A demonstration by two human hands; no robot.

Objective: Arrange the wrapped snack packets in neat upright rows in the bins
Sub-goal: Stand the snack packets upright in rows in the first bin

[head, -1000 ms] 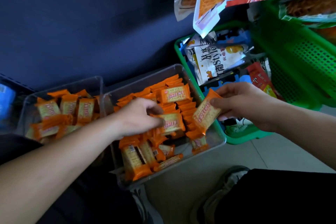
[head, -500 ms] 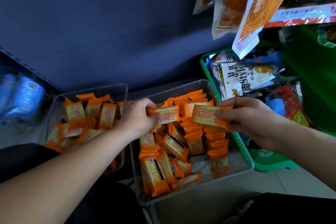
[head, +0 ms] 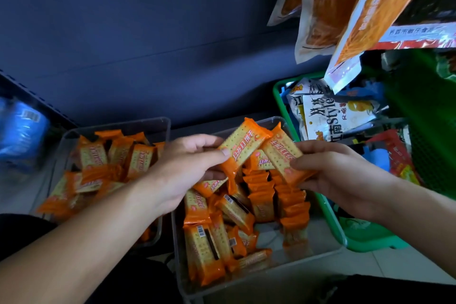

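Note:
Two clear plastic bins sit side by side on the floor. The right bin [head: 318, 252] holds orange cracker packets: a row standing on edge [head: 288, 202] along its right side and loose ones lying flat [head: 204, 252] at the front left. My left hand [head: 182, 168] pinches one orange packet [head: 243, 147] above this bin. My right hand [head: 338, 177] grips a second packet [head: 283, 155] beside it, and the two packets overlap at their top ends. The left bin [head: 158, 123] holds a jumble of the same packets [head: 98, 173].
A green basket [head: 343, 237] full of mixed snack bags stands right of the bins. Large orange snack bags [head: 365, 15] hang above it. A dark blue wall is behind. Blue packages [head: 19, 133] lie on a low shelf at the left. Tiled floor lies in front.
Both hands have lifted their packets higher and brought them together above the right bin. The camera view has also shifted down and left.

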